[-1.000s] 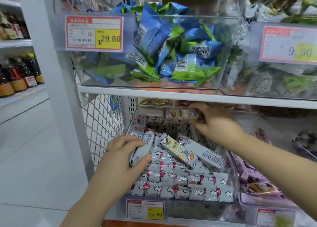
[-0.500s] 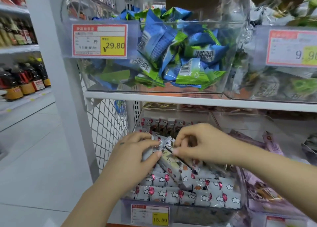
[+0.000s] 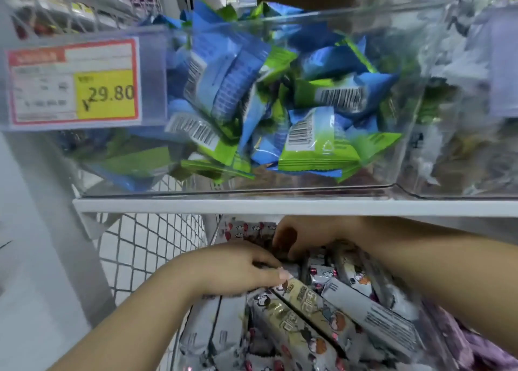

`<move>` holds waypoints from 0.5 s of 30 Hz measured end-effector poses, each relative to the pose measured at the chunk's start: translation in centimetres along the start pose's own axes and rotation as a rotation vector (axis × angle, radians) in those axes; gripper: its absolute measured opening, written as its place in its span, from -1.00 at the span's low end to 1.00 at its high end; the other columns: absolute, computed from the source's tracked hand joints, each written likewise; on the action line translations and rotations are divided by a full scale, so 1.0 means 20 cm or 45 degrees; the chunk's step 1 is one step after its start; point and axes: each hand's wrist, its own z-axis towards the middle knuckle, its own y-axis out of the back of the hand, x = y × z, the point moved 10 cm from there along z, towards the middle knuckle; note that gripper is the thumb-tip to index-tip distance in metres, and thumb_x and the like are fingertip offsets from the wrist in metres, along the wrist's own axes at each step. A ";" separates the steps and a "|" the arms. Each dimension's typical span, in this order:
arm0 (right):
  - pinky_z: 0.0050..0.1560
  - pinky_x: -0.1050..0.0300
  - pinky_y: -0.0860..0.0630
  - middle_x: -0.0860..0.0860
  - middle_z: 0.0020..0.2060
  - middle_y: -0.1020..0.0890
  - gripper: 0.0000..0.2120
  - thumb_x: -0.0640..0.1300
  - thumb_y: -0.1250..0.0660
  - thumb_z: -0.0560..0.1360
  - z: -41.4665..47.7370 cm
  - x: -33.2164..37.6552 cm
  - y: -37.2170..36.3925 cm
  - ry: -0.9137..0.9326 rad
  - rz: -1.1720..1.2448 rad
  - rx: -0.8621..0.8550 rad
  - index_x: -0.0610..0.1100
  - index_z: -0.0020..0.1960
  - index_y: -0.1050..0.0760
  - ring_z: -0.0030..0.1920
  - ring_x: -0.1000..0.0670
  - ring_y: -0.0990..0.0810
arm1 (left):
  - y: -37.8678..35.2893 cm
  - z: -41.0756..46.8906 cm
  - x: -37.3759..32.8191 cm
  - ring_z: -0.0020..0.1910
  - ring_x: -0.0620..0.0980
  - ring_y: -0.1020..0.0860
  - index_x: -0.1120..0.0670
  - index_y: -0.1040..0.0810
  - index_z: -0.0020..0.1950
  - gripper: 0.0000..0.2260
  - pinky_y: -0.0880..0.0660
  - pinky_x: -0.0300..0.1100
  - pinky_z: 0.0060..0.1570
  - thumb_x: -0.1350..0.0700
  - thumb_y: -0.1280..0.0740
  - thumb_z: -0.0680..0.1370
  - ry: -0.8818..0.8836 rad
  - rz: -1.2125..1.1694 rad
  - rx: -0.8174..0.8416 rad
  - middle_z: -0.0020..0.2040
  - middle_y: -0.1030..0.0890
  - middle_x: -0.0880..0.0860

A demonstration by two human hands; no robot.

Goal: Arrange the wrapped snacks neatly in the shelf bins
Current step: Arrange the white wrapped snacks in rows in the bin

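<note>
A clear lower shelf bin (image 3: 182, 334) holds several grey-white wrapped snack bars (image 3: 314, 312) printed with cartoon figures. My left hand (image 3: 238, 269) reaches in from the lower left, its fingers curled on the end of a bar near the bin's middle. My right hand (image 3: 305, 239) comes in from the right, curled over the bars further back, under the shelf board; what its fingertips hold is hidden. Loose bars lie slanted across the pile in front of both hands.
The white shelf board (image 3: 252, 206) runs just above my hands. On it stands a clear bin (image 3: 308, 187) of blue-green packets (image 3: 316, 146) with a 29.80 price tag (image 3: 74, 82). White wire mesh (image 3: 145, 247) closes the left side. Purple packets (image 3: 482, 351) lie at lower right.
The view has moved closer and tilted up. Both hands have pushed deeper into the lower bin, the right hand going back under the shelf board.
</note>
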 end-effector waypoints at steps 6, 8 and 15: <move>0.08 0.23 -0.40 -0.02 0.15 -0.57 -0.55 -0.18 -0.46 0.40 0.07 0.02 -0.03 0.023 -0.179 0.056 -0.14 0.27 -0.49 0.11 0.00 -0.52 | -0.02 -0.03 0.06 -0.07 -0.13 -0.49 -0.10 -0.54 0.06 -0.71 -0.41 -0.22 -0.02 -0.23 -0.20 0.52 -0.036 -0.004 0.015 -0.02 -0.54 -0.11; 0.03 0.19 -0.40 0.01 0.06 -0.58 -0.56 -0.16 -0.48 0.37 0.10 0.05 -0.04 0.057 -0.264 0.060 -0.12 0.23 -0.52 -0.01 0.04 -0.50 | -0.02 -0.04 0.05 0.00 -0.21 -0.49 -0.22 -0.44 0.25 -0.67 -0.39 -0.31 0.02 -0.23 -0.22 0.51 -0.058 -0.023 0.004 0.08 -0.53 -0.20; -0.12 0.18 -0.36 -0.03 0.06 -0.59 -0.58 -0.14 -0.46 0.39 0.15 0.05 -0.16 0.039 -0.514 0.207 -0.12 0.23 -0.50 -0.08 0.01 -0.48 | -0.04 -0.03 0.04 -0.21 -0.07 -0.47 -0.16 -0.50 -0.17 -0.76 -0.42 -0.15 -0.10 -0.25 -0.16 0.54 -0.149 0.116 -0.017 -0.23 -0.51 -0.09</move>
